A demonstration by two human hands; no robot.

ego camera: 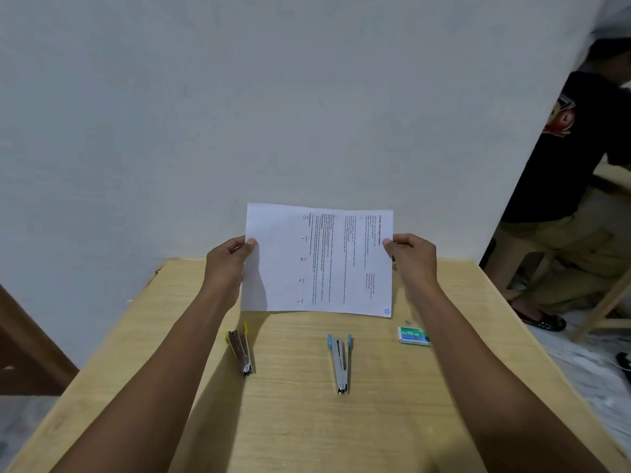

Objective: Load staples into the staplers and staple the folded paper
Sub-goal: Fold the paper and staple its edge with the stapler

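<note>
A printed sheet of paper (317, 261) is held up flat and unfolded above the far part of the wooden table (297, 421). My left hand (227, 264) pinches its left edge and my right hand (415, 259) pinches its right edge. Below the sheet, two staplers lie on the table with their tops swung open: one with yellow trim (240, 349) on the left, one with blue trim (339, 363) on the right. A small green and white staple box (414, 335) lies to the right of the blue stapler, under my right forearm's line.
A plain white wall (273, 114) stands right behind the table. A person in a black shirt (577, 158) sits at the right, beside a wooden frame (601, 312). A brown panel (30, 353) is at the lower left. The floor drops off past both table sides.
</note>
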